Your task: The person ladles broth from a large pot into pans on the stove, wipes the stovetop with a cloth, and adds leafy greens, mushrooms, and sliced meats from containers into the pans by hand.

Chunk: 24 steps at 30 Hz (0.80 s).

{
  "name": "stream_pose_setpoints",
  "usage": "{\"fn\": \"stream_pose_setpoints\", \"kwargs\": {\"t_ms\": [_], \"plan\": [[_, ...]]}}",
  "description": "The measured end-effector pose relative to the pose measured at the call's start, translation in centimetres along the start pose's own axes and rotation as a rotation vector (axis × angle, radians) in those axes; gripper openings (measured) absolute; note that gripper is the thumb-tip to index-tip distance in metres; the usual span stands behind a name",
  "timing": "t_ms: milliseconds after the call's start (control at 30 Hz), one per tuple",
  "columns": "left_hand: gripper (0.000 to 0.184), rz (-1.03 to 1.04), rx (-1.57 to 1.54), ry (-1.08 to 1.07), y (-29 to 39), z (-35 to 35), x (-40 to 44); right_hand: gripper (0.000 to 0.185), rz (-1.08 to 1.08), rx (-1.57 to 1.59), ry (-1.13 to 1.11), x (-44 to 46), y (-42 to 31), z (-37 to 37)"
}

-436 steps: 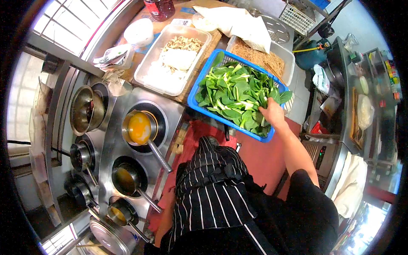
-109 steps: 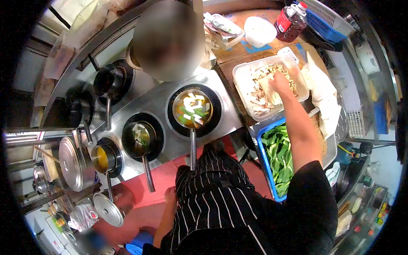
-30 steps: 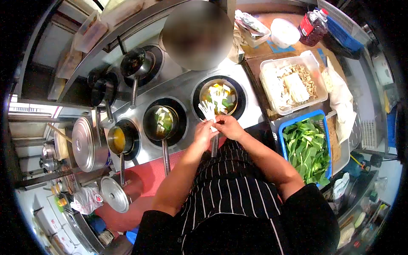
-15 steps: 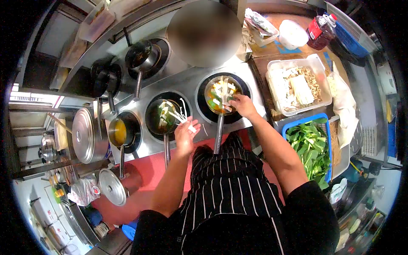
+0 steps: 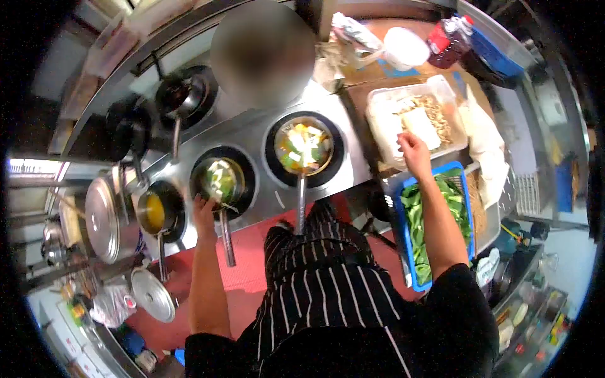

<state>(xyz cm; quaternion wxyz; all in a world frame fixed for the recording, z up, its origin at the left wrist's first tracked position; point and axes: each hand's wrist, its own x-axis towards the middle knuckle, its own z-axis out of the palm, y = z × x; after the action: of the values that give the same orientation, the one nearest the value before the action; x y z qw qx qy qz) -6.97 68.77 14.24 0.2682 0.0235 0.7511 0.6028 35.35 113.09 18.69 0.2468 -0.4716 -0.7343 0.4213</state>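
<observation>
My left hand (image 5: 203, 213) is at the near-left rim of the middle pan (image 5: 220, 179), which holds white pieces and greens; its fingers are apart and a few mushroom strands lie by the rim. Over the near edge of the clear plastic tub (image 5: 386, 129), my right hand (image 5: 413, 151) has its fingers drawn together beside pale enoki mushrooms (image 5: 421, 128); whatever is between them is too small to tell. To the right of the middle pan, another pan (image 5: 304, 146) holds broth, white pieces, greens and pale strands.
A blue basket of leafy greens (image 5: 422, 230) stands below the tub. A small pot of yellow liquid (image 5: 153, 211) sits at the left. Beyond are a white bowl (image 5: 405, 48), a red-labelled bottle (image 5: 450, 41), a dark pan (image 5: 179, 94) and a large lidded pot (image 5: 103, 219).
My right hand has moved from the right-hand pan to the tub. The mushroom strands that my left hand held are now mostly out of it, and that hand is beside the middle pan.
</observation>
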Motion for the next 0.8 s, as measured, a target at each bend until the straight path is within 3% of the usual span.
{"fn": "stream_pose_setpoints", "kwargs": {"t_ms": [67,133,200,333,400,500,533,567,700,800], "plan": [[0.046,-0.004,-0.256,0.065,2.3,2.8,-3.9,0.022,0.049,-0.214,0.182,3.0,2.9,-4.3],[0.037,-0.021,-0.192,0.036,0.2,2.6,-4.3,0.025,0.063,-0.426,0.243,4.6,3.1,-7.3],[0.032,-0.138,0.131,0.029,-0.2,3.6,-5.6,0.029,0.082,-0.519,0.257,6.4,4.1,-8.2],[0.030,-0.164,0.026,-0.071,-1.8,6.8,-9.2,0.029,-0.024,-0.630,0.165,8.5,4.0,-6.3],[0.027,-0.341,0.145,-0.163,-2.2,7.8,-10.7,0.031,-0.230,-0.772,0.159,9.1,3.6,-4.8],[0.030,-0.307,0.042,-0.206,-8.5,7.2,-11.5,0.031,-0.083,-0.892,0.042,10.0,1.9,-3.2],[0.031,-0.301,0.161,-0.232,-9.2,7.7,-11.8,0.032,-0.028,-0.905,0.048,10.6,2.3,-3.2],[0.031,-0.300,0.277,-0.257,-9.9,8.1,-12.2,0.030,-0.145,-0.977,0.040,10.9,2.9,-3.0],[0.033,-0.348,0.415,-0.168,-9.4,8.5,-14.0,0.024,-0.054,-1.046,-0.035,12.2,2.2,-2.2],[0.036,-0.369,0.447,-0.173,-12.1,7.9,-12.9,0.018,-0.272,-1.075,-0.028,13.9,6.0,-2.3]]}}
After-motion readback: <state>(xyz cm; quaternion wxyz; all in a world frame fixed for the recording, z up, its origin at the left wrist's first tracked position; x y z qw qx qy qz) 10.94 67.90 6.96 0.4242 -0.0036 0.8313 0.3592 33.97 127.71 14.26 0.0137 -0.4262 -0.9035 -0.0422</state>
